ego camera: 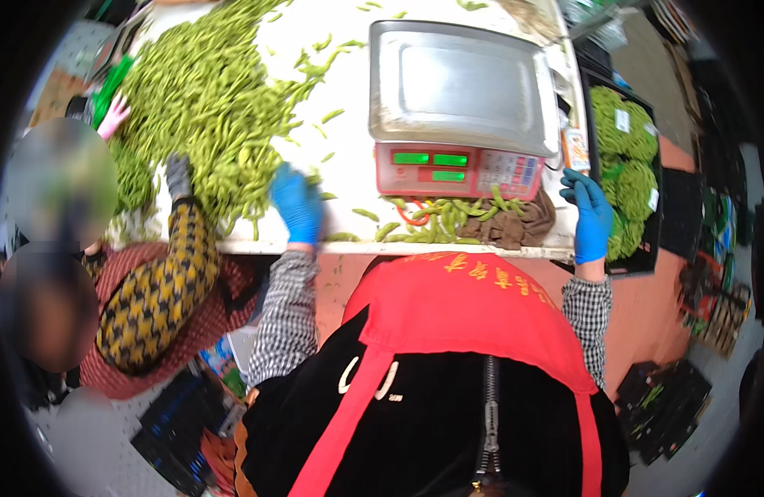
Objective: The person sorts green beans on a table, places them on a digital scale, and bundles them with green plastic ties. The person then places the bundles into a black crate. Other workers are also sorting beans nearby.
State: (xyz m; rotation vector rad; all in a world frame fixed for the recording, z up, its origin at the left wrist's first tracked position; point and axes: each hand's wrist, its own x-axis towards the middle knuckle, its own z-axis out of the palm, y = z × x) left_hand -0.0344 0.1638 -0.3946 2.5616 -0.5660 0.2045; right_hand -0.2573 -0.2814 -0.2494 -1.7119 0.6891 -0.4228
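My left hand (297, 205), in a blue glove and blurred by motion, is at the right edge of a large heap of green soybean pods (202, 105). Its fingers point into the pods, and whether it grips any is hidden. At the table's right edge is my right hand (588, 214), also blue-gloved, its fingers loosely bent and slightly apart with nothing visible in them. It is just below an orange-and-white packet (574, 149). Between my hands stands a red electronic scale (432, 185) with a bare steel pan (459, 87) and lit green displays. Loose pods (444, 220) and a brown cloth (512, 227) lie before it.
A co-worker's grey-gloved hand (179, 177) rests at the heap's near side, and another person's pink-gloved hand (115, 116) is at its far left. Right of the white table (351, 155), a black crate (646, 258) holds several net bags of pods (634, 189) with white labels.
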